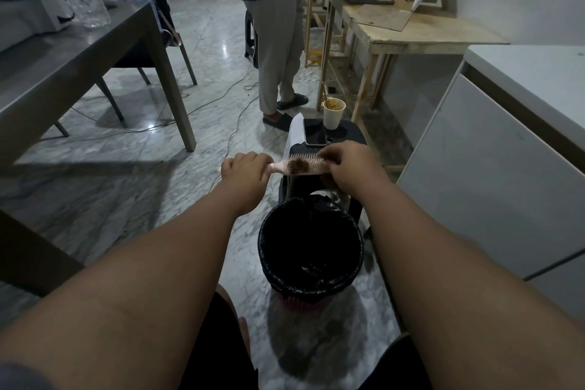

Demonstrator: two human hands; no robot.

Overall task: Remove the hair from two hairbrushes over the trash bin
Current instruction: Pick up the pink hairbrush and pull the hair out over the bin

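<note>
I hold a pale pink hairbrush (311, 167) level in front of me, bristles up. My left hand (243, 171) is closed around its handle. My right hand (351, 166) pinches at the bristles on the brush's right end. A clump of brown hair (297, 165) sits tangled in the bristles near the middle. The trash bin (269, 250), lined with a black bag, stands on the floor below and nearer to me than the brush. A second hairbrush is not visible.
Beyond the brush a dark stool (348, 133) carries a phone (315, 131) and a paper cup (333, 113). A person (275, 32) stands further back. A grey table (79, 57) is at left, white cabinets (493, 168) at right, wooden tables (411, 38) behind. Cables (221, 95) cross the floor.
</note>
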